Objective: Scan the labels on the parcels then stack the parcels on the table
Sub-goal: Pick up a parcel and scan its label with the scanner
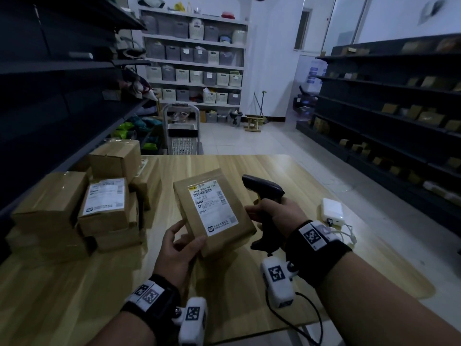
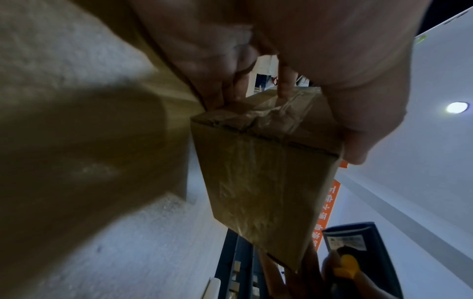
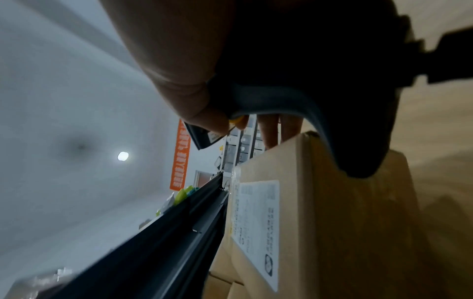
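Flat brown parcel [image 1: 214,211]: I hold it tilted above the table, white label [image 1: 215,208] facing up. Black scanner [image 1: 264,193]: just right of it. Remaining parcels [image 1: 99,196]: piled at table's left; count unclear, perhaps six.

Bare forearms, no sleeves. Black wristbands on left hand [image 1: 178,248] and right hand [image 1: 272,211], each with white square-pattern marker tags. White camera pod with marker under each wrist; black cable from right pod.
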Motion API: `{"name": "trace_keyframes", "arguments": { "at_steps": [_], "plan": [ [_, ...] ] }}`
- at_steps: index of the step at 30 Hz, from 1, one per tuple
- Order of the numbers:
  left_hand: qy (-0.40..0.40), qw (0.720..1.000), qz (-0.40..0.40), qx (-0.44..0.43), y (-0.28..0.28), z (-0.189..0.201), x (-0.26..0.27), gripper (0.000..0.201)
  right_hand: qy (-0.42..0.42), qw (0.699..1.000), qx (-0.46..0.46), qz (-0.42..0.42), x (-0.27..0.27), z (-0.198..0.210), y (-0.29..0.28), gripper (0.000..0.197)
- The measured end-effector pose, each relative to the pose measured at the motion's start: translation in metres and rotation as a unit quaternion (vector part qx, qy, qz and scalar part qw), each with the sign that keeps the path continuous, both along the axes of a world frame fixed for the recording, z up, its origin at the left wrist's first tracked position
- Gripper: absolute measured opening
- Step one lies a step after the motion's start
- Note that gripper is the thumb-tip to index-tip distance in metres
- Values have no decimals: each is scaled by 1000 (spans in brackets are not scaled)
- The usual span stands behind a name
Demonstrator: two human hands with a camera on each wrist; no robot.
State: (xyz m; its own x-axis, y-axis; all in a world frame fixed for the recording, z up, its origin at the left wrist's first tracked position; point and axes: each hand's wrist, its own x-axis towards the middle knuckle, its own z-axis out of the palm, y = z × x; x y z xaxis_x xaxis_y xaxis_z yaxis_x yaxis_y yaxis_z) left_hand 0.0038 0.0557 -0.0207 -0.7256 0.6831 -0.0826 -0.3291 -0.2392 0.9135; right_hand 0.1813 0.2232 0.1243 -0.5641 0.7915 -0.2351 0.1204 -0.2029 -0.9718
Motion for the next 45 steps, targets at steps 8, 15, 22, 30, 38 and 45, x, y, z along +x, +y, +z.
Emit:
{"name": "trace_keyframes", "arguments": {
  "at_steps": [8,15,22,30,38,45],
  "plan": [
    [27,998,47,23,-3,4,7,117,-81,985,152,21,15,41,-12,12],
    [48,997,57,20,-11,10,11,111,-69,987,117,88,27,53,-21,20],
    [60,997,52,4,-9,10,10,123,-88,989,46,113,34,47,-27,22],
    [73,996,49,-3,-10,8,11,122,-83,992,49,78,31,46,-32,16],
    [71,997,40,2,-11,10,13,117,-92,989,49,100,26,47,-40,11],
    [65,997,40,11,-10,6,10,127,-81,991,46,92,24,47,-41,13]
  ]
}}
